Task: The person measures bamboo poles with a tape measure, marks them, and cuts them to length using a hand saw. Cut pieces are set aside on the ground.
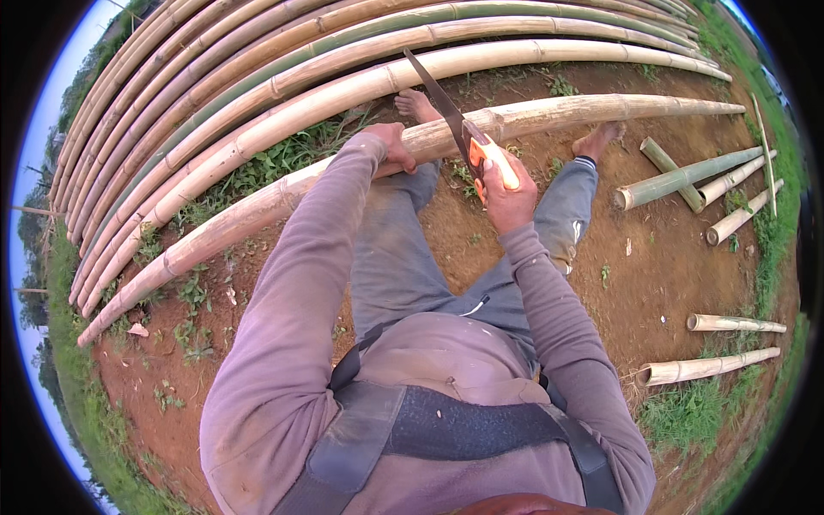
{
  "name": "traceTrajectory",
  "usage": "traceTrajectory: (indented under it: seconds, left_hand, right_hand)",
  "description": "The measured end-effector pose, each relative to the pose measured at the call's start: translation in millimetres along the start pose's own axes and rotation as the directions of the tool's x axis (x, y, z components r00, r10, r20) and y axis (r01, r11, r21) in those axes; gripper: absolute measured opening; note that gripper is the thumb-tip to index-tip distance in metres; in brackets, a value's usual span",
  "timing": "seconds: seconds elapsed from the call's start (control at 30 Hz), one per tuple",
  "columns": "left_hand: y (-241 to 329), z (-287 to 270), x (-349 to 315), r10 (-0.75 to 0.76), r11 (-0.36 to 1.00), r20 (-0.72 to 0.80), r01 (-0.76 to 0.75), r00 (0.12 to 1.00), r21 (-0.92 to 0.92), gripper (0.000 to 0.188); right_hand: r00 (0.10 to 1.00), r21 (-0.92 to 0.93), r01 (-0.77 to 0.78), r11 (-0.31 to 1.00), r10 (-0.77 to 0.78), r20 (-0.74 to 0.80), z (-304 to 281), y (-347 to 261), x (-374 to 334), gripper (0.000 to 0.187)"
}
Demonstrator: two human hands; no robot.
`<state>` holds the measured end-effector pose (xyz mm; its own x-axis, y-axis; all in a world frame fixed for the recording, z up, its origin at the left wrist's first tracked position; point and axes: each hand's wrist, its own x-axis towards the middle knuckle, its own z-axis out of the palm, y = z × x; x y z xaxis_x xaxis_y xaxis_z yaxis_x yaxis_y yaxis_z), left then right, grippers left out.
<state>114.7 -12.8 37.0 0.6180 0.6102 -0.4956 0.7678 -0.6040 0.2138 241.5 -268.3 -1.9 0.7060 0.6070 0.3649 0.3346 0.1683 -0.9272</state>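
Observation:
A long pale bamboo pole [592, 110] stretches across in front of me, passing above my legs. My left hand [391, 144] is closed over it just left of the saw. In my right hand [508, 190] is a hand saw [443, 99], gripped by its orange and cream handle. Its dark blade slants away to the upper left and lies across the pole, close to my left hand. Whether the teeth have cut into the bamboo cannot be made out.
Many bamboo poles [369, 62] lie side by side beyond, one of them green. Short cut bamboo pieces [678, 178] lie crossed at the right, with two more offcuts [712, 367] nearer. My bare feet [598, 140] rest on brown soil under the pole. Weeds grow between the poles.

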Motion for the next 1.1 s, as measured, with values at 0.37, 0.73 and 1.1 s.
traceTrajectory:
  seconds: [0.37,0.73,1.1]
  left_hand:
    - [-12.4,5.1,0.8,-0.028,0.999,0.058,0.029,0.998,-0.018,0.09]
    - [-3.6,-19.4,11.2,0.025,1.0,0.074,-0.024,0.997,-0.015,0.095]
    - [11.7,-8.9,7.3,0.008,1.0,0.06,-0.008,0.998,-0.007,0.091]
  right_hand:
    - [0.962,0.139,-0.251,0.958,0.23,0.15,-126.3,-63.6,-157.2,0.048]
    - [0.997,-0.002,-0.062,0.998,0.062,0.055,-56.3,-11.6,-71.8,0.038]
    - [0.98,0.144,-0.196,0.97,0.188,0.066,-8.6,0.9,11.7,0.036]
